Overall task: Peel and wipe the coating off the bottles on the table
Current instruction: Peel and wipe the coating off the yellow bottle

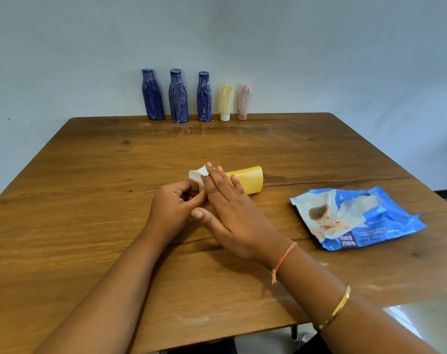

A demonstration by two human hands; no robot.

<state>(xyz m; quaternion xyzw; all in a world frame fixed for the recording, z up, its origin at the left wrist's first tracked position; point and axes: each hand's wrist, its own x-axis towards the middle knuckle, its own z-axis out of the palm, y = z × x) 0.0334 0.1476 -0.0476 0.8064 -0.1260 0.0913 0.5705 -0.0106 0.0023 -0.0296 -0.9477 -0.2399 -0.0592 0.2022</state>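
1. Yellow bottle [250, 180] lies on its side at frame centre, on wooden table [89, 175].
2. R hand [232, 213]: fingers straight, laid flat over the bottle, pressing it down; nothing gripped.
3. L hand [173, 208]: fingers curled, pinching white wipe [197, 174] at the bottle's left end.
4. Upper centre, far table edge: upright row of 3 streaky blue bottles [178, 97], then pale-yellow tube [226, 102] and pink tube [243, 100], both cap-down.
5. Blue wet-wipes pack [357, 218] lies flat at frame right, apart from the bottle.
6. R wrist: orange thread [283, 259]; gold bangle [340, 305] lower down.
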